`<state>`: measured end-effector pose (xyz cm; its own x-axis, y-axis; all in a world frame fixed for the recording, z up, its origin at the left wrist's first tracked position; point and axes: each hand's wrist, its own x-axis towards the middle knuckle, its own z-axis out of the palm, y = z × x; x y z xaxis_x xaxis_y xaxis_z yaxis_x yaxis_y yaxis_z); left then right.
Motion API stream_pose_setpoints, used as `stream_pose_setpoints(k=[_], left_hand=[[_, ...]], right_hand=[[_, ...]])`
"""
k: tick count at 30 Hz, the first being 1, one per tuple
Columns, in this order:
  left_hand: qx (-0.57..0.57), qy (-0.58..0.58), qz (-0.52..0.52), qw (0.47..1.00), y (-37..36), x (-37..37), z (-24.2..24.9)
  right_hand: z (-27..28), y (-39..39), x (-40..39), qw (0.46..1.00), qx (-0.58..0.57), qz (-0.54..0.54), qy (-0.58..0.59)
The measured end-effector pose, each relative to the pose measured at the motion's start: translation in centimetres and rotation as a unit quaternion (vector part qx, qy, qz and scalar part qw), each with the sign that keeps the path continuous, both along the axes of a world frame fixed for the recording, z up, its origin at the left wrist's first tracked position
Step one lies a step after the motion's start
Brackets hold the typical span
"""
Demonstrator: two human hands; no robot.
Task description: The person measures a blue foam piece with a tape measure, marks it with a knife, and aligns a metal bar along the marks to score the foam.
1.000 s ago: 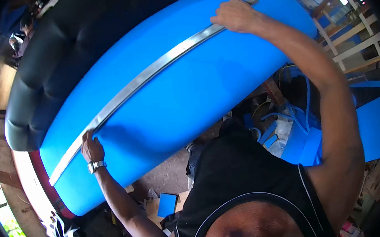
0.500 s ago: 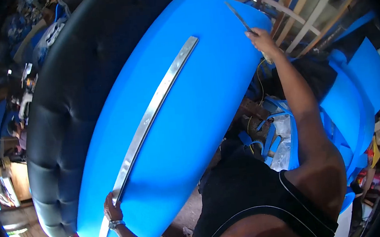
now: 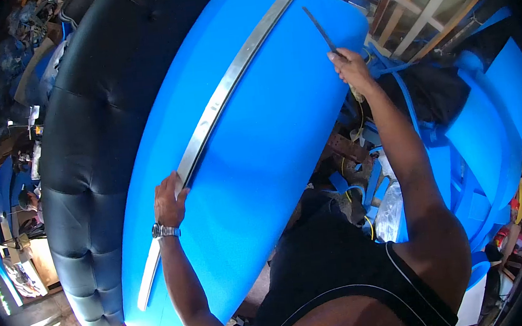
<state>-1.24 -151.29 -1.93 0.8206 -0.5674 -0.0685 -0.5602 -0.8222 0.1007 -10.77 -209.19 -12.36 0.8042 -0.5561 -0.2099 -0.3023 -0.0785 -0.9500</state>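
A long metal straightedge [image 3: 222, 90] lies lengthwise on a large blue foam sheet [image 3: 259, 144]. My left hand [image 3: 169, 203], with a watch at the wrist, grips the straightedge over its lower part, fingers on one edge and thumb on the other. My right hand [image 3: 351, 71] is closed round the handle of a long thin knife [image 3: 320, 30] near the foam's upper right edge. The blade points up and left over the foam, apart from the straightedge. Whether the blade touches the foam I cannot tell.
A black tufted cushion [image 3: 92, 135] runs along the foam's left side. Wooden frames [image 3: 412, 7] stand at the upper right. Blue foam offcuts [image 3: 490, 128] and a plastic-wrapped bundle [image 3: 390, 213] lie at right. Part of a person [image 3: 29, 199] shows at far left.
The straightedge has moved up along the foam, its top end now by the far edge. My left hand has moved up with it. My right hand has shifted slightly left and down with the knife.
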Motion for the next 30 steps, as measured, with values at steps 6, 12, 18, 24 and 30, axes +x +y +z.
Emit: stream_pose_setpoints(k=[6, 12, 18, 24, 30], left_hand=[[0.001, 0.006, 0.016, 1.000, -4.6, 1.7, -0.3], [-0.043, -0.026, 0.002, 0.999, -5.6, 2.6, -0.8], [-0.063, -0.022, 0.010, 0.998, -4.4, 1.8, -1.0], [-0.058, -0.004, 0.018, 0.998, -3.7, 0.4, -0.8], [-0.039, -0.011, 0.025, 0.999, -4.9, 0.2, -1.3]], right_hand=[[-0.3, 0.1, 0.9, 0.999, 0.020, 0.007, -0.025], [-0.8, -0.7, 1.2, 1.000, 0.024, 0.014, 0.000], [-0.2, -0.5, 2.2, 0.999, 0.027, 0.016, -0.004], [-0.2, -0.4, 2.3, 0.999, 0.034, 0.010, 0.009], [0.0, 0.1, 1.6, 0.999, 0.013, 0.007, 0.031]])
